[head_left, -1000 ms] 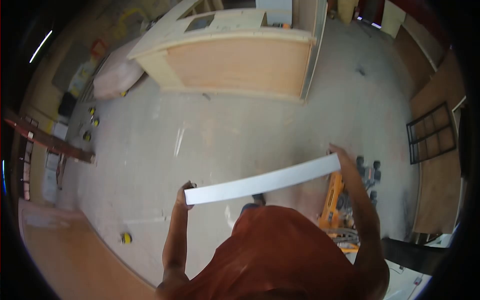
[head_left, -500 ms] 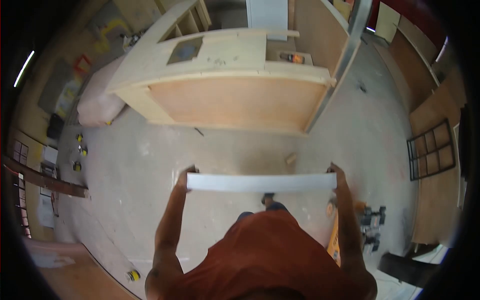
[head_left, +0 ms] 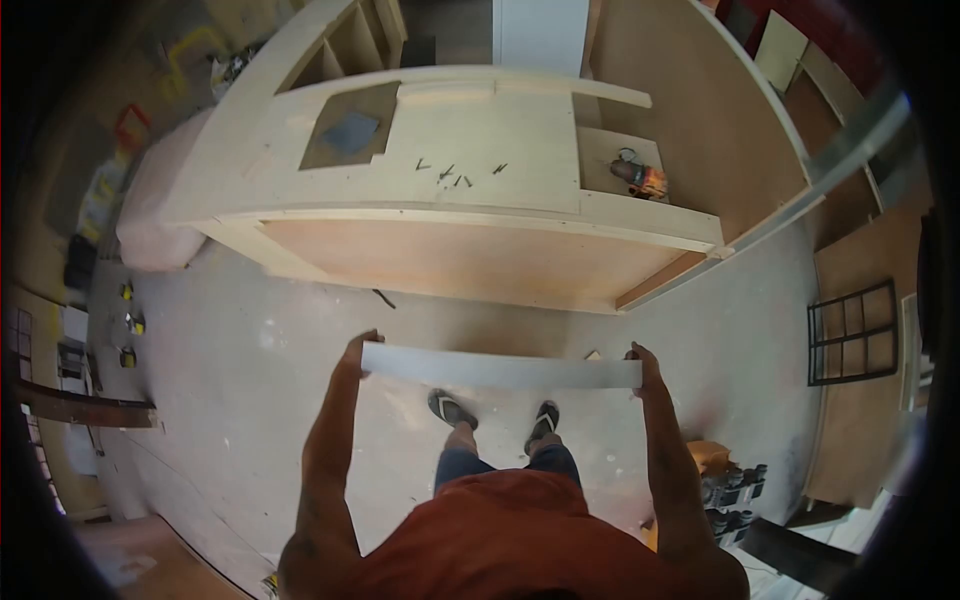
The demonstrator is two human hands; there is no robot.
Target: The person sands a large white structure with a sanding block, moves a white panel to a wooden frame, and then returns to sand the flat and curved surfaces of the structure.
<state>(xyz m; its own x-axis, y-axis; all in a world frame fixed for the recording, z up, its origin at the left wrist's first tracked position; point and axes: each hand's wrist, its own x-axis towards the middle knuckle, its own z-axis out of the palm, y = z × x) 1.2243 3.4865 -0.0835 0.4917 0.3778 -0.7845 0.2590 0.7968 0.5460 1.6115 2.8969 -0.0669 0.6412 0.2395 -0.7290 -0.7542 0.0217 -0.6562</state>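
Observation:
A long white board (head_left: 500,370) is held level across the front of my body, above the floor. Its left end is gripped by my left hand (head_left: 362,352), fingers wrapped round the edge. My right hand (head_left: 643,366) is closed on the opposite end. Just ahead stands a wooden cabinet frame (head_left: 470,255) with a pale plywood top. Several screws (head_left: 460,175) lie scattered on that top, close to a rectangular cutout (head_left: 350,130). A black and orange power drill (head_left: 640,178) rests in a recess at its right.
My sandalled feet (head_left: 455,408) stand on the grey concrete floor (head_left: 230,400). A black metal grid (head_left: 853,332) leans against panels at right. Black and orange equipment (head_left: 730,490) sits at lower right. A pinkish wrapped bundle (head_left: 160,215) lies left of the cabinet.
I have come closer to the cabinet, so its top, screws and drill look larger. The board stays in both hands, and both feet now show below it.

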